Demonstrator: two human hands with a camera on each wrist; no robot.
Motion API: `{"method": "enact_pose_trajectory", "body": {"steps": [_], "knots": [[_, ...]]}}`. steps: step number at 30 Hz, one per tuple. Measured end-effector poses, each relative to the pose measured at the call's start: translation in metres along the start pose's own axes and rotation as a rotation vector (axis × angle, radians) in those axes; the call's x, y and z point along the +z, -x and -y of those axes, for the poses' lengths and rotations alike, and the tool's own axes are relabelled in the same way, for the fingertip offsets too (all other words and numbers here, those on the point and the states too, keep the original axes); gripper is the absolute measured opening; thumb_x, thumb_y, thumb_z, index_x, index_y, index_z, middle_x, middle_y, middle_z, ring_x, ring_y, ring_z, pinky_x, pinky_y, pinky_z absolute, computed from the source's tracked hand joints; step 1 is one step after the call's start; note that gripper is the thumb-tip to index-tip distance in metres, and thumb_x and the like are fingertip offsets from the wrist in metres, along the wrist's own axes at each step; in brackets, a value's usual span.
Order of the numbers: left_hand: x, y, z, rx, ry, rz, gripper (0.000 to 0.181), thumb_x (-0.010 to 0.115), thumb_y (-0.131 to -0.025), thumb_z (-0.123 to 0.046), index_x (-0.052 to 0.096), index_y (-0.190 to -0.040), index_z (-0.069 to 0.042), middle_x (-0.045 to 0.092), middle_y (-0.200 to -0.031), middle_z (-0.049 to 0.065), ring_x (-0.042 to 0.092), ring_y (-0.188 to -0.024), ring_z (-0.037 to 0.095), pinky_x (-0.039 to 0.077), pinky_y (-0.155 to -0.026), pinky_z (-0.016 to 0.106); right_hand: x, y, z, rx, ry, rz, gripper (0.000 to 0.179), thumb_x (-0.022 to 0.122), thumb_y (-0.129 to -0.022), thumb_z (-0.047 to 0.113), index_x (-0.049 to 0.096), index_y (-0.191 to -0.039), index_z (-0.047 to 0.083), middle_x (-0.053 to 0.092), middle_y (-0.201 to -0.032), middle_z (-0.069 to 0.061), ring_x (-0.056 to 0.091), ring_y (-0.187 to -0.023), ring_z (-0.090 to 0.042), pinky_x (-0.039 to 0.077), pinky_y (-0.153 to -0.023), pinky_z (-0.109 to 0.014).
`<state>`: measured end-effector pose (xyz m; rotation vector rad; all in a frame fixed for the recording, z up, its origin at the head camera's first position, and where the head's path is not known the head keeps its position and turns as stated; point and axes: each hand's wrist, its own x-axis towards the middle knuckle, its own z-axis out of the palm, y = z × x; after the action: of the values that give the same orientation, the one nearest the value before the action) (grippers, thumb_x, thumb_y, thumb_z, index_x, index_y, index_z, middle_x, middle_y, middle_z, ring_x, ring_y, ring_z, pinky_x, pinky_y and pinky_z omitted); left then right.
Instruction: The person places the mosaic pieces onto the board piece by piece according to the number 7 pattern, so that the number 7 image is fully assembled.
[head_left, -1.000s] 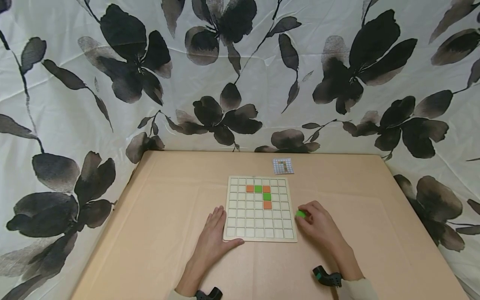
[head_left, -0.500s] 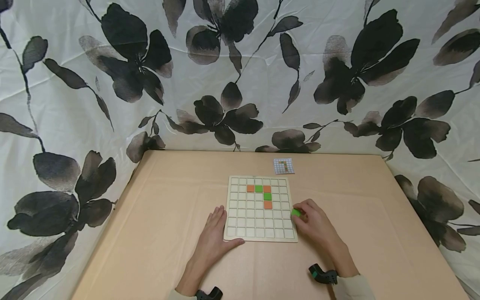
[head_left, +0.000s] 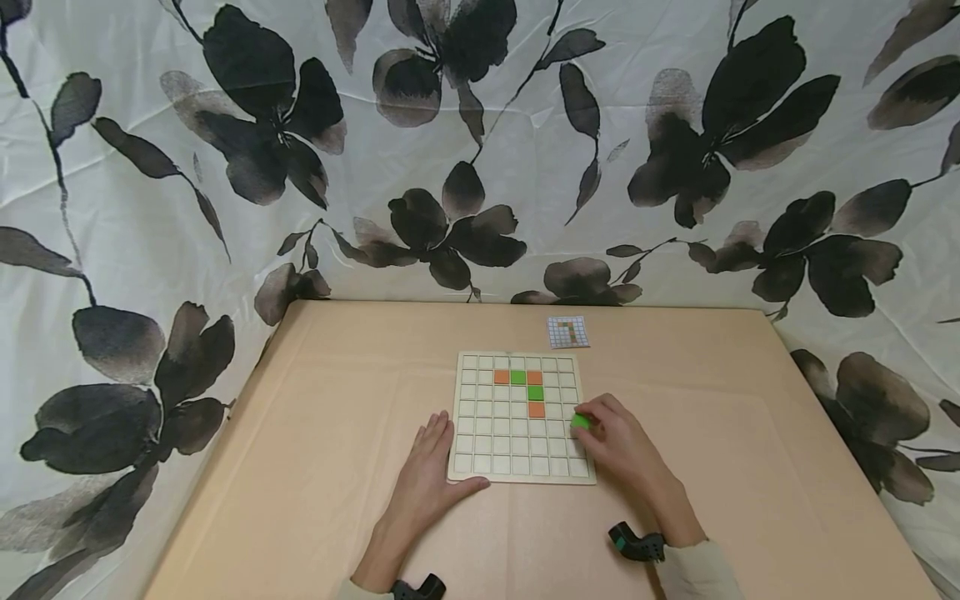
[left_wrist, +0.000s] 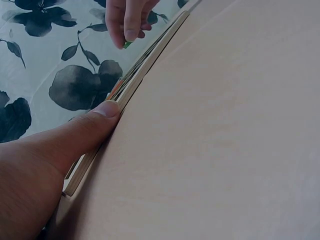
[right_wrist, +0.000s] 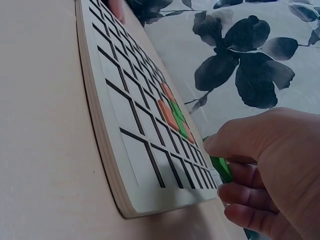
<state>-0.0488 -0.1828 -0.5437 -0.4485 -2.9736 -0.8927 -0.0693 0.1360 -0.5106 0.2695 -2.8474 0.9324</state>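
A white grid board [head_left: 487, 446] with a pale wooden edge lies on the table. Orange tiles [head_left: 536, 409] and green tiles [head_left: 535, 392] fill several of its squares, a short row with a column running down from the row's right end. My right hand [head_left: 630, 442] pinches a green square tile [head_left: 581, 422] between thumb and fingers, over the board's right part; the right wrist view shows this tile [right_wrist: 221, 169] on edge. My left hand [head_left: 426, 475] rests along the board's left side with straight fingers, its thumb [left_wrist: 107, 109] against the near edge.
A small printed card [head_left: 567, 332] with a gridded pattern lies behind the board, near the table's far edge. The light wooden table [head_left: 322, 400] extends to both sides. A white cloth with dark flowers [head_left: 450, 150] hangs behind it.
My right hand has moved left with the green tile, from beside the board's right edge to over its right columns. The left hand and the board have stayed in place.
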Motion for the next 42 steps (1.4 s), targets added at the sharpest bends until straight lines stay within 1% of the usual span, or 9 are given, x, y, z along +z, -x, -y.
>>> {"method": "enact_pose_trajectory", "body": {"steps": [3, 9, 13, 17, 24, 31, 37, 42], "knots": [[-0.001, 0.000, -0.001, 0.000, 0.003, 0.000, 0.112, 0.078, -0.071, -0.066, 0.040, -0.151, 0.003, 0.033, -0.162, 0.020, 0.025, -0.154, 0.032, 0.020, -0.131, 0.042, 0.001, -0.002, 0.003, -0.005, -0.013, 0.015, 0.026, 0.076, -0.086, 0.015, 0.072, -0.110, 0.007, 0.060, -0.103, -0.001, 0.053, -0.085, -0.013, 0.050, -0.066, -0.020], [-0.001, 0.000, 0.000, 0.002, 0.005, -0.003, 0.112, 0.079, -0.071, -0.066, 0.040, -0.150, 0.003, 0.033, -0.161, 0.020, 0.026, -0.154, 0.033, 0.021, -0.131, 0.044, 0.004, -0.006, 0.008, -0.040, -0.033, 0.024, 0.026, 0.077, -0.086, 0.014, 0.072, -0.110, 0.007, 0.060, -0.103, 0.000, 0.055, -0.085, -0.014, 0.051, -0.067, -0.021], [-0.001, 0.000, 0.000, 0.002, 0.004, -0.003, 0.112, 0.078, -0.071, -0.067, 0.040, -0.151, 0.003, 0.033, -0.162, 0.020, 0.026, -0.154, 0.033, 0.021, -0.131, 0.044, 0.008, -0.008, 0.011, -0.022, -0.038, 0.044, 0.025, 0.075, -0.087, 0.016, 0.072, -0.110, 0.009, 0.060, -0.103, 0.002, 0.054, -0.087, -0.014, 0.050, -0.068, -0.021], [-0.001, 0.000, 0.000, -0.001, 0.001, -0.001, 0.113, 0.078, -0.072, -0.067, 0.039, -0.151, 0.003, 0.032, -0.162, 0.020, 0.025, -0.154, 0.032, 0.021, -0.131, 0.044, 0.011, -0.009, 0.014, -0.017, -0.015, 0.055, 0.025, 0.074, -0.087, 0.018, 0.072, -0.111, 0.010, 0.060, -0.105, 0.003, 0.056, -0.092, -0.012, 0.055, -0.075, -0.025], [0.000, -0.001, 0.000, 0.009, 0.000, -0.016, 0.113, 0.078, -0.071, -0.067, 0.040, -0.151, 0.003, 0.034, -0.161, 0.021, 0.027, -0.153, 0.033, 0.022, -0.130, 0.044, 0.014, -0.012, 0.018, -0.056, -0.016, 0.064, 0.026, 0.076, -0.087, 0.018, 0.072, -0.111, 0.008, 0.061, -0.106, 0.003, 0.057, -0.092, -0.012, 0.058, -0.079, -0.029], [-0.001, -0.001, -0.001, 0.011, 0.001, -0.010, 0.112, 0.078, -0.072, -0.067, 0.040, -0.151, 0.002, 0.034, -0.161, 0.020, 0.027, -0.154, 0.033, 0.022, -0.130, 0.045, 0.018, -0.013, 0.018, -0.089, -0.017, 0.059, 0.024, 0.076, -0.087, 0.018, 0.073, -0.109, 0.009, 0.061, -0.106, 0.002, 0.055, -0.087, -0.011, 0.055, -0.074, -0.026], [-0.002, -0.001, -0.001, 0.005, -0.002, -0.004, 0.112, 0.078, -0.072, -0.067, 0.039, -0.151, 0.002, 0.034, -0.161, 0.020, 0.026, -0.154, 0.032, 0.021, -0.131, 0.044, 0.024, -0.014, 0.018, -0.085, -0.032, 0.069, 0.022, 0.076, -0.086, 0.015, 0.073, -0.107, 0.009, 0.061, -0.103, 0.003, 0.054, -0.084, -0.011, 0.052, -0.069, -0.022], [-0.002, -0.002, -0.001, 0.005, -0.001, -0.005, 0.112, 0.078, -0.071, -0.067, 0.040, -0.150, 0.003, 0.034, -0.161, 0.020, 0.027, -0.154, 0.033, 0.022, -0.130, 0.044, 0.027, -0.015, 0.019, -0.089, -0.019, 0.075, 0.022, 0.077, -0.085, 0.014, 0.073, -0.106, 0.009, 0.060, -0.101, 0.003, 0.052, -0.083, -0.009, 0.052, -0.069, -0.022]]}}
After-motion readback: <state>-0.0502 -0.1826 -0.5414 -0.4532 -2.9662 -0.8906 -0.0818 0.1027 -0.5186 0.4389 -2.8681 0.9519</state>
